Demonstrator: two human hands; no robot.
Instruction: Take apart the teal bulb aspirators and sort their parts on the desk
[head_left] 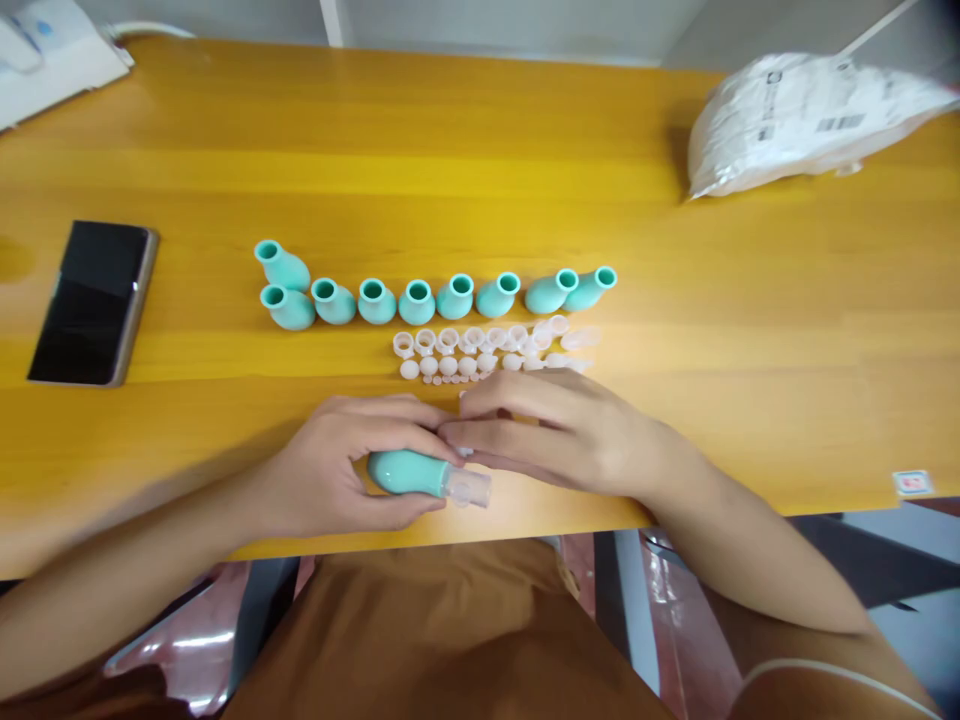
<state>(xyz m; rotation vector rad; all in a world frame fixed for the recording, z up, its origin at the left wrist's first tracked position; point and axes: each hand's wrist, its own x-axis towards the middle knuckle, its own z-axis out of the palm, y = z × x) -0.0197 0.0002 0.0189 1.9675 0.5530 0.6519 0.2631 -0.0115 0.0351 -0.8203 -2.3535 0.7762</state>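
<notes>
My left hand (341,470) is closed round a teal rubber bulb (409,470) lying sideways near the table's front edge. A clear plastic tip (469,488) sticks out of the bulb's mouth to the right. My right hand (559,430) has its fingers pressed together against the bulb's neck and the tip. Just beyond my hands lie rows of small clear caps (480,340) and tiny white beads (457,367). Behind them stands a row of several more teal bulbs (416,298), mouths up or tilted.
A black phone (94,300) lies at the left on the yellow wooden table (450,150). A white plastic bag (810,115) sits at the back right, a white device (45,55) at the back left corner. A small label (911,483) is at the right front edge.
</notes>
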